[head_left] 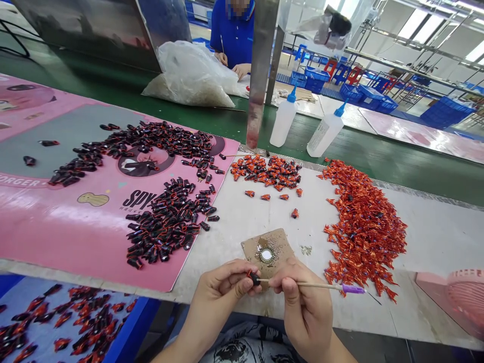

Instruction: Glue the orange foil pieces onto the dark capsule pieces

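The left hand (221, 297) pinches a small black piece (255, 279) in its fingers (245, 285). The right hand (306, 307) grips a thin wooden stick (313, 285) with a purple end, and the stick's other end touches the black piece. Both hands are at the bottom middle, just over a brown card (254, 249) with a shiny round spot. A big heap of shiny red pieces (363, 227) lies to the right on the white worktop (434, 237). Black pieces (166, 222) lie on a pink mat (75, 237) to the left.

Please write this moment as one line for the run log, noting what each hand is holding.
left hand: small black-and-red piece | right hand: thin purple-ended wooden stick, tip at piece | nearby: brown cardboard square
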The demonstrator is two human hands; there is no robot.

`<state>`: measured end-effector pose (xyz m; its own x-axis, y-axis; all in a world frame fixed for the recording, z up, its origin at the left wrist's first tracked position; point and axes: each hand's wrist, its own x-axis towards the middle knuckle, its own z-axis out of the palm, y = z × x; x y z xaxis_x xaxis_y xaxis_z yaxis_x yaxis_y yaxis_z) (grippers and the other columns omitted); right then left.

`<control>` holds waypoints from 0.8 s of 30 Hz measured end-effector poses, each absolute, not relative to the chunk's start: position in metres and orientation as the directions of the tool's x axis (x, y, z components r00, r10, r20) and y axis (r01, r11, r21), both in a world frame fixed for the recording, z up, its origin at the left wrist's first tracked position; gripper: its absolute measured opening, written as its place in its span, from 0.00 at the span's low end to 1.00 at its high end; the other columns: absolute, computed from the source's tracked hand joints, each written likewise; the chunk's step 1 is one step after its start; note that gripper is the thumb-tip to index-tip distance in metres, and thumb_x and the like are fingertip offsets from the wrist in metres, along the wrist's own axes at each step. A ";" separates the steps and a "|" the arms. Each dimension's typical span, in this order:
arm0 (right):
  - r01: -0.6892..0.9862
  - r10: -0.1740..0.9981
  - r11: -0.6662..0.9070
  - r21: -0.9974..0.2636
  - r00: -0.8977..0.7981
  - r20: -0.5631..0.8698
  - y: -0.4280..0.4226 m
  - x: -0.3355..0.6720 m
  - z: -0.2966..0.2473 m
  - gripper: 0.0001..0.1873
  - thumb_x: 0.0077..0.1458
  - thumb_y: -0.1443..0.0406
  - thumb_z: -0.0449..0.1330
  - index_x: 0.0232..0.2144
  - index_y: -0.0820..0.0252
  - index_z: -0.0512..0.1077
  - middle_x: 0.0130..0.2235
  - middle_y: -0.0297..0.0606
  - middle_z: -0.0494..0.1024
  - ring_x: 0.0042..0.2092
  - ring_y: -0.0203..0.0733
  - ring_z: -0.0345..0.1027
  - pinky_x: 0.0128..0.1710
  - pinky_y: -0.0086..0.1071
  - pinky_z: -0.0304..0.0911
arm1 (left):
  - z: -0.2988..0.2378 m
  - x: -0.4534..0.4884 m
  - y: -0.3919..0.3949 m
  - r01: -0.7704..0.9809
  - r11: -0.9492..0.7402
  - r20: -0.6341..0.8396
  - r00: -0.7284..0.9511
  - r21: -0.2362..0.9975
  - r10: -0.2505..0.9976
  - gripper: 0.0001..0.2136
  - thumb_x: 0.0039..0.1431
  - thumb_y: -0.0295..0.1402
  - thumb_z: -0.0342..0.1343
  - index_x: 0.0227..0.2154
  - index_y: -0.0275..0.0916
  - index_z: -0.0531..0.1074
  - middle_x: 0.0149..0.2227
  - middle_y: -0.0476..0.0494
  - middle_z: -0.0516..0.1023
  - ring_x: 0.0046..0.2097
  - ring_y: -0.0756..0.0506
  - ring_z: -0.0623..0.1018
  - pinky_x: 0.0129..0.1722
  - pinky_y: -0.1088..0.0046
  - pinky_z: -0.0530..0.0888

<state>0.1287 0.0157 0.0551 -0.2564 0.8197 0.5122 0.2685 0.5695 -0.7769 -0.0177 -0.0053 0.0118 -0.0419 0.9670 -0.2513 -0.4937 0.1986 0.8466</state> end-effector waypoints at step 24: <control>0.164 0.851 0.521 -0.838 -0.173 0.495 0.010 0.129 0.056 0.17 0.69 0.64 0.47 0.33 0.58 0.73 0.25 0.35 0.72 0.27 0.37 0.67 0.25 0.29 0.62 | 0.017 -0.016 -0.010 -0.422 0.060 -0.079 -0.027 0.905 0.996 0.05 0.51 0.36 0.69 0.30 0.42 0.84 0.30 0.43 0.82 0.29 0.47 0.81 0.30 0.77 0.80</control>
